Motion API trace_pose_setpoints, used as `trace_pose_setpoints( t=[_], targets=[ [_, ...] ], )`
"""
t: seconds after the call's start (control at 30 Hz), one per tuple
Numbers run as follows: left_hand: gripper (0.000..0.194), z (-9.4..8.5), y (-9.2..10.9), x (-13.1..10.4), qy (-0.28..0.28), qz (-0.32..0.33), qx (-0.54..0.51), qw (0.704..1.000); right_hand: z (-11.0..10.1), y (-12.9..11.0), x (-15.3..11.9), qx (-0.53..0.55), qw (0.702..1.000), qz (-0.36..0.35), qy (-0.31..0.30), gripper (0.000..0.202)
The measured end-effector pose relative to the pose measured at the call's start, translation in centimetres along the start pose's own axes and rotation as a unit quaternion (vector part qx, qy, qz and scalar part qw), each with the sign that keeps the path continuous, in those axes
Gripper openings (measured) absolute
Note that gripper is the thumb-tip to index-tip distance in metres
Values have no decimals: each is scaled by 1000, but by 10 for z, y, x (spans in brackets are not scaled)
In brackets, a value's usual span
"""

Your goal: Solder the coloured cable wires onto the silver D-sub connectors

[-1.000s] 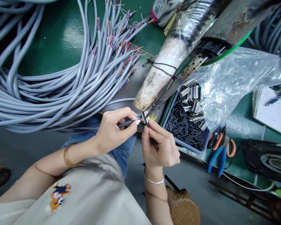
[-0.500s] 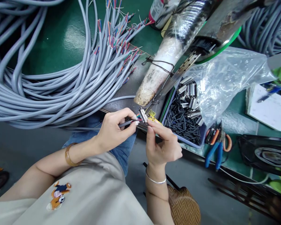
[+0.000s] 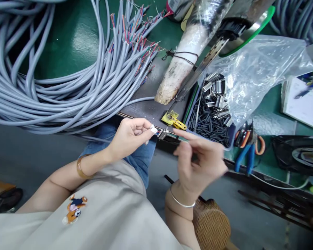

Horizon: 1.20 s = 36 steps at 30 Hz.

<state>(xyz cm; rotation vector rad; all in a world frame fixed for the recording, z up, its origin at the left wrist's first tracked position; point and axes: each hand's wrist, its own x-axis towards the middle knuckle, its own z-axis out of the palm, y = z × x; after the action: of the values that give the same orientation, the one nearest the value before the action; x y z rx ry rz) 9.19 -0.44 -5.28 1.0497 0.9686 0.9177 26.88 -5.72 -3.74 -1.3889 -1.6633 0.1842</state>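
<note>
My left hand (image 3: 130, 139) is closed in a pinch on the thin coloured wires of a cable, whose grey jacket is mostly hidden by the fingers. From the fingertips a metal multi-pin connector (image 3: 163, 134) sticks out to the right, near the bench edge. My right hand (image 3: 199, 159) is apart from it, slightly blurred, with index finger stretched and thumb spread, holding nothing I can see. Just beyond the fingers lies a small yellow tool (image 3: 179, 124) on a yellow scrap. A bin (image 3: 232, 137) holds short black tubes (image 3: 206, 121) and metal connectors (image 3: 217, 92).
Grey cables (image 3: 67, 104) with stripped coloured ends spread across the bench's left. A wrapped pole (image 3: 176, 74) slants over the middle. Right of the bin lie a plastic bag (image 3: 261, 80), blue-handled pliers (image 3: 245, 158) and a notepad (image 3: 305, 104). A woven-top stool (image 3: 212, 225) stands below.
My right hand has let go of the connector and pulled away to the right, its fingers spreading. My left hand still grips the wires, and the connector has turned. The view has shifted slightly.
</note>
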Motion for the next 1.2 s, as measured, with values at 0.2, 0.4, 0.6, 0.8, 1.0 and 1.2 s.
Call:
trace_pose_setpoints(
  t=[0.2,0.4,0.6,0.8,1.0,1.2],
  targets=[
    [26,-4,7,-3,-33,-41,-86,995,29,5,-10,20,998,27,-62,9],
    [25,-6,2,-6,-56,-47,-69,995,30,5,-6,278,928,226,-100,23],
    [21,-5,1,-8,-64,-7,-52,997,32,12,0,355,878,292,-135,33],
    [11,-3,1,-10,-53,64,-17,996,34,16,3,404,848,304,-161,38],
    [9,-2,0,-13,-35,75,41,996,37,21,1,362,871,285,-172,36],
    [7,-1,-5,-10,-8,72,32,997,34,12,-2,275,928,223,-113,22]
  ],
)
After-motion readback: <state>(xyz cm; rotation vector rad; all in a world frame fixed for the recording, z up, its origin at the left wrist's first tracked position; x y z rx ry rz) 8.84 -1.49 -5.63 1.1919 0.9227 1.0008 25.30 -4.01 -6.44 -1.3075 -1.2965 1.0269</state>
